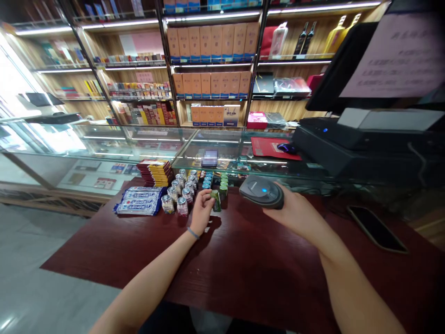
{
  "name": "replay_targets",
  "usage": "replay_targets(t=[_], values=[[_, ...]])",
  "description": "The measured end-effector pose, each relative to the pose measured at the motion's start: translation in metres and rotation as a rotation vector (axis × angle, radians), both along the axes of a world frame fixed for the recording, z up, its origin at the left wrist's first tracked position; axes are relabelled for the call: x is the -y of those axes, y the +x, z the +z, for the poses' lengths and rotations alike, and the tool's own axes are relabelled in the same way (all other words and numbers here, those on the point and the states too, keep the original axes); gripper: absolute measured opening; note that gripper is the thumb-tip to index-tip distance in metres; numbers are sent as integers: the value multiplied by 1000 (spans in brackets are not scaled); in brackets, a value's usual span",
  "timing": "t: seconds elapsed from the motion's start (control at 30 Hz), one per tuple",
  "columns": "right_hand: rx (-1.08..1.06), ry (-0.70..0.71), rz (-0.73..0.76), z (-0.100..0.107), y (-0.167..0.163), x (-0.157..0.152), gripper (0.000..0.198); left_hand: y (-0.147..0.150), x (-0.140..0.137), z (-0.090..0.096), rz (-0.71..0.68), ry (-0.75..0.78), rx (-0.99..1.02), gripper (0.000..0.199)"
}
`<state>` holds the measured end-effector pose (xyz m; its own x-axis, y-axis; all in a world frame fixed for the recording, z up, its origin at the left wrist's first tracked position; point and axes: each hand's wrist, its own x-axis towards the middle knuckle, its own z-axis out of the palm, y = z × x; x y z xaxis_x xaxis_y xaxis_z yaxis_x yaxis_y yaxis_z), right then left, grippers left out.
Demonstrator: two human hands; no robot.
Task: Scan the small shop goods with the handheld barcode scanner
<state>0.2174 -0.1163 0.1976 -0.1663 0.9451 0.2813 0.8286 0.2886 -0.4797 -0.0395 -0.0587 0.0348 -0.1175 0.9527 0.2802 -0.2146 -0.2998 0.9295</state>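
Note:
Between its thumb and fingers, my left hand (202, 209) holds a small green box (216, 201) just above the dark red tabletop (194, 269). My right hand (290, 208) is wrapped round a grey barcode scanner (260, 191) with a lit blue light on top, its head pointing left toward the box. Behind my left hand stand a row of green boxes (224, 178) and a row of blue boxes (207, 181). Several clear jars with silver lids (182, 206) are lined up left of that hand.
Blue-and-white packets (139, 201) and stacked red and yellow packs (155, 172) lie at the left. A phone (377, 228) rests at the right. Behind the table runs a glass counter (153, 141) with a mouse (287, 148) on a red mat (266, 147); a monitor (342, 69) looms at right.

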Motion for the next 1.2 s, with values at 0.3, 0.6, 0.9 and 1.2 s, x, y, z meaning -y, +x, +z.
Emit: replay_targets(t=[0.3, 0.6, 0.9, 1.2], values=[[-88, 29, 1, 6, 9, 3, 48, 9, 1, -10, 147, 96, -394, 22], [-136, -13, -19, 10, 14, 6, 48, 9, -14, -16, 116, 133, -531, 21], [-161, 5, 2, 10, 17, 5, 46, 13, -29, -13, 238, 284, -697, 18], [-123, -14, -16, 9, 16, 2, 49, 16, -31, -15, 246, 320, -684, 19]])
